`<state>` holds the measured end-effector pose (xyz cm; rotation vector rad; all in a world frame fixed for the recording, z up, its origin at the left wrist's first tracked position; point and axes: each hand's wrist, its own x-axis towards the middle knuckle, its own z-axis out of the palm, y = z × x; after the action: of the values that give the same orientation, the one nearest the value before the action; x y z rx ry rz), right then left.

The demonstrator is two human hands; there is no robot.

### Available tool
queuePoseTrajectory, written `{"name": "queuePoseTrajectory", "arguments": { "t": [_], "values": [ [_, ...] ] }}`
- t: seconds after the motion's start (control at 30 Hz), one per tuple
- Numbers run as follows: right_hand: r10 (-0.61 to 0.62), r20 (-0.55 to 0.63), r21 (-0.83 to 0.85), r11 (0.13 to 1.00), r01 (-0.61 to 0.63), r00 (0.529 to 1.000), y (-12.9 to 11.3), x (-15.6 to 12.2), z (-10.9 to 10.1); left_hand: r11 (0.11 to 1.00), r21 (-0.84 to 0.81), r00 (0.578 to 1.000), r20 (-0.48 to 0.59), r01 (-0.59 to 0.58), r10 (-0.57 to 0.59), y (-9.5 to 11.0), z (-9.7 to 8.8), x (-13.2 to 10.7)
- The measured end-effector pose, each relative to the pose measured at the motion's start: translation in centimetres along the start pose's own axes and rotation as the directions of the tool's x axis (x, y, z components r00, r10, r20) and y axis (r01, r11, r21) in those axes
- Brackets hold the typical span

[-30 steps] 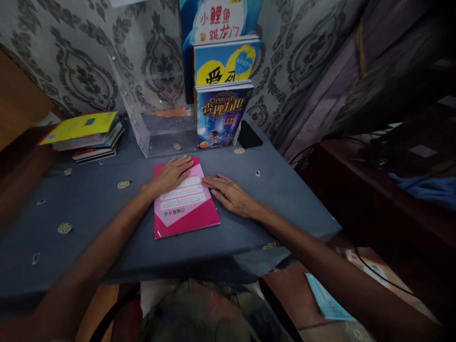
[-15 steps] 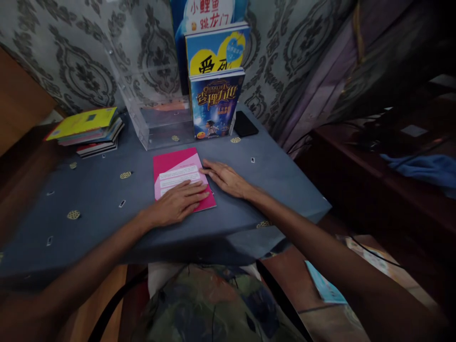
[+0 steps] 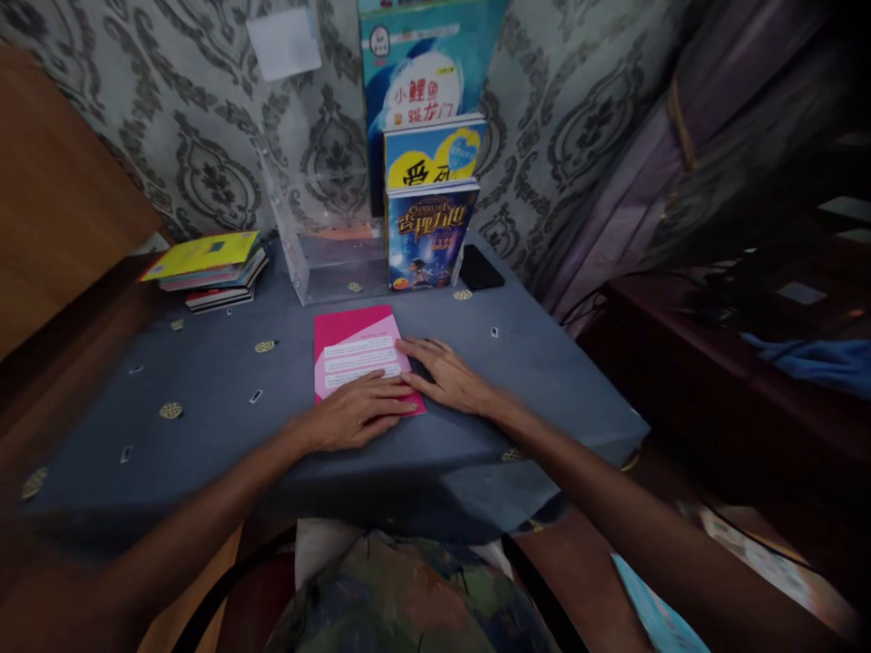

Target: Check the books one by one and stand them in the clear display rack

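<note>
A thin pink book [image 3: 354, 349] lies flat on the grey-blue tablecloth [image 3: 204, 399], its back cover with white text strips facing up. My left hand [image 3: 360, 413] rests flat across the book's near edge, fingers stretched to the right. My right hand [image 3: 442, 372] lies flat beside the book's right edge, fingertips touching it. Neither hand holds anything.
Behind the pink book, a clear acrylic stand [image 3: 327, 245] holds three upright children's books [image 3: 428, 231]. A black phone [image 3: 480, 268] lies to the right of the stand. A stack of books [image 3: 208, 268] sits at the far left. Dark furniture stands on the right.
My left hand slid from the book's upper left corner down to its near edge. My right hand stayed at the right edge. The camera shifted.
</note>
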<state>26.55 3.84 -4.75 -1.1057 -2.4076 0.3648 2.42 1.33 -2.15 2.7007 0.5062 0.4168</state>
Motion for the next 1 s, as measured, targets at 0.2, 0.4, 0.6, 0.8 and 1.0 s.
{"name": "queuePoseTrajectory", "arguments": {
  "t": [0.2,0.4,0.6,0.8,1.0],
  "values": [
    [0.019,0.092,-0.007,1.000,-0.019,0.996,-0.2,-0.2,-0.2,0.989,-0.008,0.980,-0.137,0.148,-0.148,-1.3,0.1,-1.1],
    [0.026,0.094,0.004,1.000,-0.027,0.995,-0.1,-0.1,-0.2,0.909,0.171,0.923,-0.016,0.380,-0.383,-6.4,-2.3,-2.6],
    [0.042,0.103,-0.001,0.999,-0.042,0.994,-0.1,-0.2,-0.3,0.733,0.294,0.778,-0.061,0.613,-0.626,-12.7,-4.9,-2.7],
    [0.034,0.100,-0.022,0.999,-0.032,0.994,0.0,-0.2,-0.1,0.737,0.329,0.793,-0.070,0.591,-0.605,-13.5,-4.7,-3.4],
    [0.038,0.119,0.002,0.999,-0.038,0.992,-0.2,-0.1,-0.3,0.824,0.345,0.867,0.052,0.450,-0.495,-8.7,-4.0,-4.9]
  ]
}}
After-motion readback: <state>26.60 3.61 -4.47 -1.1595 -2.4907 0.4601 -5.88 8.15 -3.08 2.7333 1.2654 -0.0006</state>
